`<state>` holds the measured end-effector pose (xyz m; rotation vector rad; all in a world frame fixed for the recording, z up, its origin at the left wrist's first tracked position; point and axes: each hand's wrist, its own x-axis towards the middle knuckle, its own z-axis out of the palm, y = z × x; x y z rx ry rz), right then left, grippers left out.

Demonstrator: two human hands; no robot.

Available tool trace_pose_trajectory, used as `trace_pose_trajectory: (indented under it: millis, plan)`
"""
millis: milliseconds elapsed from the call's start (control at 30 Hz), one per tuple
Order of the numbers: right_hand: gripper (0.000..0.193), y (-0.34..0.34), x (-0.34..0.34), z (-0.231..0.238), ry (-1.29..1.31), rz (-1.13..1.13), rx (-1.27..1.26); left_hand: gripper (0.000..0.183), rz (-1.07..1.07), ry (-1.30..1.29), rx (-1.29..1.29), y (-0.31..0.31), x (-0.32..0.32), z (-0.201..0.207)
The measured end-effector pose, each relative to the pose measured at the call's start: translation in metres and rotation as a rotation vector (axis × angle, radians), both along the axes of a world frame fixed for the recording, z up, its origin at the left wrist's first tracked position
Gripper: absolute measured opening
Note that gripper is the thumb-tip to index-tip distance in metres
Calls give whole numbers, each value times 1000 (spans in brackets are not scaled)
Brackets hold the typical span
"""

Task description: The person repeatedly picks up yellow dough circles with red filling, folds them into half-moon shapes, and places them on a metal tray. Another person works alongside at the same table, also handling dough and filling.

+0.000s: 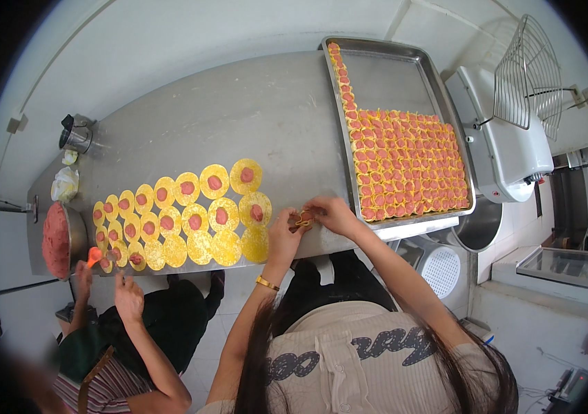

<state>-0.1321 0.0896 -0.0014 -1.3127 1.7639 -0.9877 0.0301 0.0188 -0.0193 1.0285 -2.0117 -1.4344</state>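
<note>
Both my hands hold a small open-topped dumpling [304, 220], yellow wrapper gathered around pink minced meat, above the steel table [266, 107]. The fingers of my left hand [285, 233] pinch it from the left, while my right hand [337, 217] closes on it from the other side. To the left, round yellow wrappers [227, 247] lie in three rows; most carry a lump of pink meat [246, 175]. On the right, a deep metal tray [390, 65] is packed with finished-looking dumplings [407, 165], with a single column running up its left side.
At the lower left, a co-worker's hands [128, 298] hold an orange-handled tool [93, 257] over the nearest wrappers. A metal bowl [77, 234] heaped with minced meat stands at the table's left end. A white machine [507, 131] with a wire rack [532, 76] adjoins the tray.
</note>
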Motion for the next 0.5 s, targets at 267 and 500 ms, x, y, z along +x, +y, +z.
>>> trace_pose_trajectory:
  millis: [267, 500]
  plan:
    - [30, 9, -2, 6, 166, 8, -2, 41, -112, -65, -164, -4, 7, -2]
    - [28, 4, 9, -1, 176, -16, -131, 24, -194, -233, -94, -10, -4, 21]
